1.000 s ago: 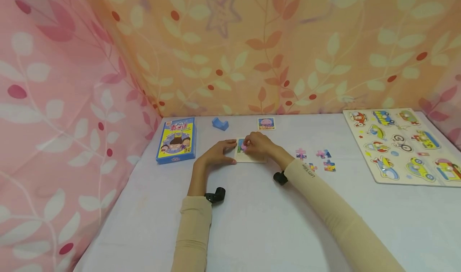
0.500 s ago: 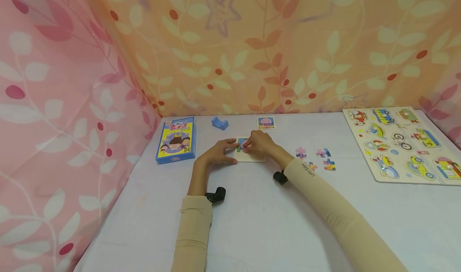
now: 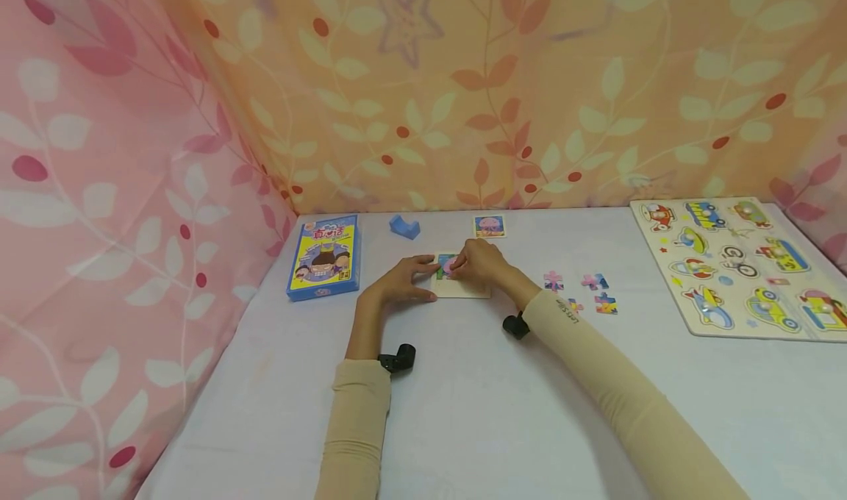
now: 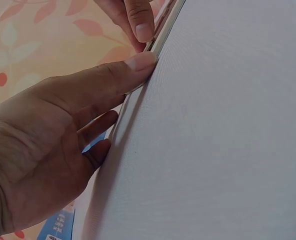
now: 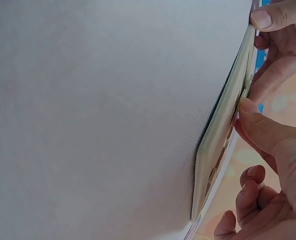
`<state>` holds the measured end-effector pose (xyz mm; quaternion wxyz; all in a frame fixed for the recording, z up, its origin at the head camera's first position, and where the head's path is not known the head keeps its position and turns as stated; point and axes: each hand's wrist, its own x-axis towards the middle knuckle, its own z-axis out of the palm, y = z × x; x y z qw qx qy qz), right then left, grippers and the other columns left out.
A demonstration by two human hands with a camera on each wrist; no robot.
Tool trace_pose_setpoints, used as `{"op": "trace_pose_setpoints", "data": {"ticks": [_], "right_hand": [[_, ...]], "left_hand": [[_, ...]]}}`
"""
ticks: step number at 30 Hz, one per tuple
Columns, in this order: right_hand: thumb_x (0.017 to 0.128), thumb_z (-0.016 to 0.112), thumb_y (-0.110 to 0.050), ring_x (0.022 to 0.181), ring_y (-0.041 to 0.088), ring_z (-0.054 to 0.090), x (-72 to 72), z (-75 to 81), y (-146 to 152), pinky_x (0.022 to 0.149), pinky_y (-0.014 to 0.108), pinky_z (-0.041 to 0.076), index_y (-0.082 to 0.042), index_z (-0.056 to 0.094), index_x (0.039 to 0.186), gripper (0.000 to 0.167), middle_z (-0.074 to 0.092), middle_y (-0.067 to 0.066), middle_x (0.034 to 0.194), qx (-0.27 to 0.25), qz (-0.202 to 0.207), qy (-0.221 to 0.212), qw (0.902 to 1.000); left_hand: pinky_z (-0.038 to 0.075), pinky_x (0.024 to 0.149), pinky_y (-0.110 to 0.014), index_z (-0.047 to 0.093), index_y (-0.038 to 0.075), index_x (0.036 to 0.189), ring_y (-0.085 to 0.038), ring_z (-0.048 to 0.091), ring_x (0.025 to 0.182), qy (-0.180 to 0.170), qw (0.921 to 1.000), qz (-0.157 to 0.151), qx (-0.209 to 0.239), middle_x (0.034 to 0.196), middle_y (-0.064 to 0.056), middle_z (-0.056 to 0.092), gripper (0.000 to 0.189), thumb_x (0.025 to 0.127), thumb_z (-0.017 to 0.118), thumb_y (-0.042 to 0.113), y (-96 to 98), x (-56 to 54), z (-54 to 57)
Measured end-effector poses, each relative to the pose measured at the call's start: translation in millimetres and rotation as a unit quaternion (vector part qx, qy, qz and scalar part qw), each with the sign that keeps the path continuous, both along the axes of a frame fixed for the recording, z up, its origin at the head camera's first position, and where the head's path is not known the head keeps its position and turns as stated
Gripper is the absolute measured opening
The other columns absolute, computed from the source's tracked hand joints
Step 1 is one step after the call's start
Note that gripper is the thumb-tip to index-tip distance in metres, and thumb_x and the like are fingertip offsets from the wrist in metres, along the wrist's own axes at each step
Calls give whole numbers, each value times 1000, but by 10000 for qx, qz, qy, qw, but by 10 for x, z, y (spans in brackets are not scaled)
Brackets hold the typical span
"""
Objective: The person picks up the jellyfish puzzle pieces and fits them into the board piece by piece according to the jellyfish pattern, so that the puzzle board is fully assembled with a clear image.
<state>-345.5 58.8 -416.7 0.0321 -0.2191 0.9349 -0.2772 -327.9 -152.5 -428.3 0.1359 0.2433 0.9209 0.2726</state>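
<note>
A small pale puzzle tray (image 3: 456, 290) lies flat on the white table, with a colourful picture section in its upper left part. My left hand (image 3: 400, 281) holds the tray's left side, thumb at the near corner and index finger at the far one. Over the tray, my right hand (image 3: 486, 262) pinches a thin puzzle piece (image 5: 247, 89) between thumb and index finger, close to the tray surface. The other right fingers stay curled above the tray and hide its right part in the head view. Several loose puzzle pieces (image 3: 605, 304) lie right of the tray.
Behind the tray lie a square octopus picture (image 3: 490, 226) and a blue block with a curved notch (image 3: 404, 227). A blue and yellow card box (image 3: 323, 257) stands at the left. At the right is a large vehicle peg board (image 3: 741, 265). Floral cloth hangs behind.
My right fingertips have shifted slightly over the tray, and more of the pink picture shows beside them. My left hand keeps its place at the tray's left side.
</note>
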Motion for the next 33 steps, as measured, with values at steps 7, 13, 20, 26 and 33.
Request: {"op": "trace_pose_setpoints", "data": {"ticks": [7,13,20,26,33], "right_hand": [[73,78,-26,90,22,60,-16,-12,1,76,42,45,-13,76,88,20,69,6,94,50,141,166,9998],[75,76,-28,91,25,57,23,8,-11,79,44,43,-11,75,90,23,66,8,93,369,266,244,9987],[74,76,-33,93,24,54,2,15,2,81,45,41,-13,75,91,26,65,6,95,539,172,161,9983],[75,75,-29,93,24,57,-22,9,24,81,46,44,-13,75,92,23,68,6,98,457,233,43,9987],[74,76,-32,91,23,59,-28,9,27,76,42,48,-13,75,91,25,70,6,97,382,256,148,9988]], "left_hand": [[19,113,-44,48,18,135,-24,22,140,-43,9998,5,189,149,-2,32,66,75,75,29,-2,-17,-27],[19,114,-44,49,20,133,-24,21,141,-104,9999,78,28,149,0,32,65,75,75,31,14,-9,-20],[22,113,-43,52,16,130,-26,27,138,-57,10000,-2,-15,147,-7,35,62,74,76,25,65,-26,40],[21,113,-43,48,12,134,-28,26,138,80,9997,-207,-90,148,-10,34,66,76,75,25,63,-18,36],[19,113,-44,46,16,136,-28,22,139,56,9995,-98,-310,149,-7,31,67,76,74,29,60,-18,34]]}}
